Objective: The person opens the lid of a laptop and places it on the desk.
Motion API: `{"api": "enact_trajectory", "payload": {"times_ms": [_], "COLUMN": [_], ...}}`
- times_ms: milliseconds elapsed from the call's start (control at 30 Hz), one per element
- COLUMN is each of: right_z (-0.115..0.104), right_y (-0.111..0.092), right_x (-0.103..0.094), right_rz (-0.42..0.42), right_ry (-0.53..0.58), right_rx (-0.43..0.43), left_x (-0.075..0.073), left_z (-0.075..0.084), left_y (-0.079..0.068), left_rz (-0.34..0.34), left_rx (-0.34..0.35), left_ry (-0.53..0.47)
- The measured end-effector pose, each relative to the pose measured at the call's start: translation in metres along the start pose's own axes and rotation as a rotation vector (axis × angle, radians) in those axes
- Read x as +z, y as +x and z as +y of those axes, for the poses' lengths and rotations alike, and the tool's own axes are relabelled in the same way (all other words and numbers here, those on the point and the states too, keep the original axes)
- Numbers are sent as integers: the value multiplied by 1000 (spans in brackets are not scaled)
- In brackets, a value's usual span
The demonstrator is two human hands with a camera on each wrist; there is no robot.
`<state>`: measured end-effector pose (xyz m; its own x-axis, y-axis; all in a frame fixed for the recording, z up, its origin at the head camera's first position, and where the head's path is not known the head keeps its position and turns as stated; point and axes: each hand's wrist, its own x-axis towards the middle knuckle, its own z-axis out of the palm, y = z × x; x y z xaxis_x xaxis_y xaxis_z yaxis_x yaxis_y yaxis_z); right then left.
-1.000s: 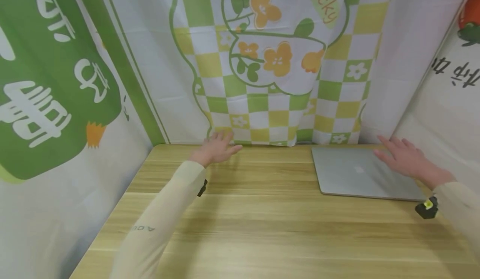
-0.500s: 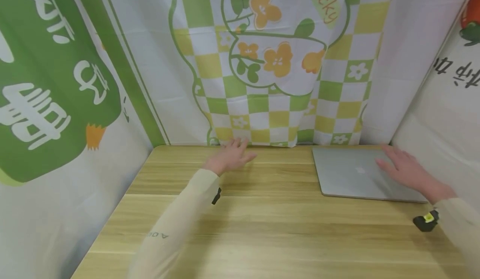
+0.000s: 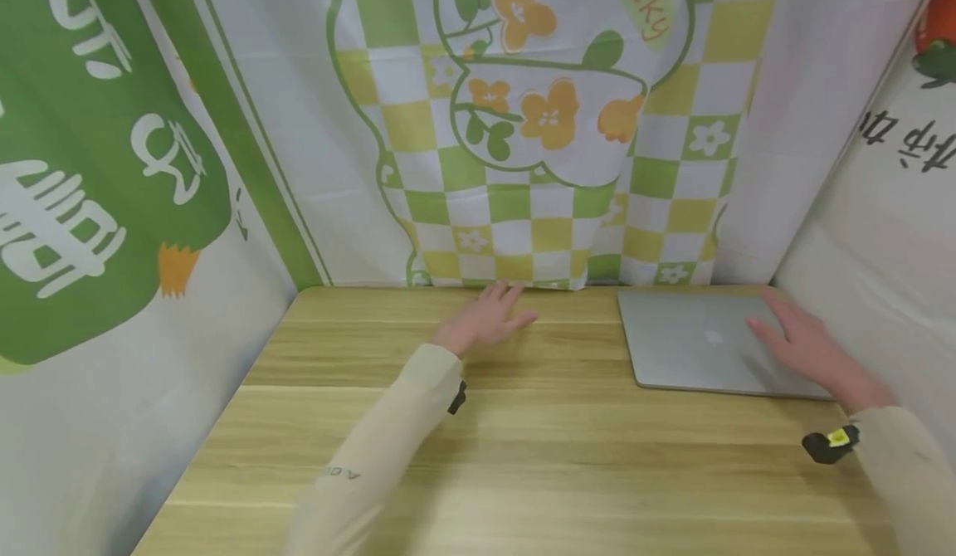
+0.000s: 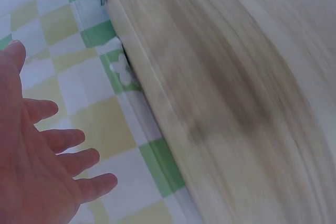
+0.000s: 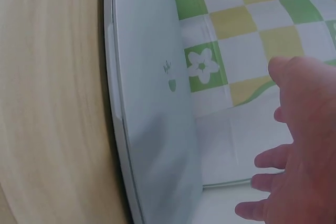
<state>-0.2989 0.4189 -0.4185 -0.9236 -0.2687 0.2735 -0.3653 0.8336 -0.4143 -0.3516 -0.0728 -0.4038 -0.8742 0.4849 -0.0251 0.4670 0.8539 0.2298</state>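
Closed silver-grey rectangular metallic laptop (image 3: 687, 344) on pale-brown wood-grain tabletop (image 3: 568, 465), beneath the right hand (image 3: 810, 348), fingers outstretched, holding nothing, left hand (image 3: 481, 324) likewise empty, fingers extended, left of the laptop

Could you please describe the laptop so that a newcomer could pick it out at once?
Start at the wooden table, below the checked cloth. In the head view, follow the table's far edge to the right-hand corner, where the laptop lies flat and closed. Its smooth silver-grey lid, with a small logo, sets it apart from the grained wood beside it.
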Motion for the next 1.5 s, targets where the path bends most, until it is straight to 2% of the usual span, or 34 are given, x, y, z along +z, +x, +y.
{"api": "enact_trajectory", "payload": {"times_ms": [133,333,433,633,800,967,1167,1333,1500], "right_z": [4,6,10,18,27,31,35,40,42], "right_y": [-3,-9,-12,-22,-29,-33,-34,-36,-40], "right_x": [3,5,7,7,5,3,3,4,7], "right_rz": [24,16,27,35,1,-68,-148,-133,-101], "right_ry": [-7,10,-1,-25,-51,-90,-132,-159,-162], "right_rx": [-4,55,53,89,138,202,253,271,285], "left_x": [7,14,17,26,35,43,46,53,60], "left_z": [6,16,20,29,44,57,68,75,83], "left_y": [3,3,3,7,12,15,19,25,29], "left_rz": [5,1,10,25,47,47,80,102,117], "left_rx": [14,-6,-3,43,74,69,109,133,116], "left_ry": [-12,-55,-67,-123,-199,-279,-312,-310,-304]}}
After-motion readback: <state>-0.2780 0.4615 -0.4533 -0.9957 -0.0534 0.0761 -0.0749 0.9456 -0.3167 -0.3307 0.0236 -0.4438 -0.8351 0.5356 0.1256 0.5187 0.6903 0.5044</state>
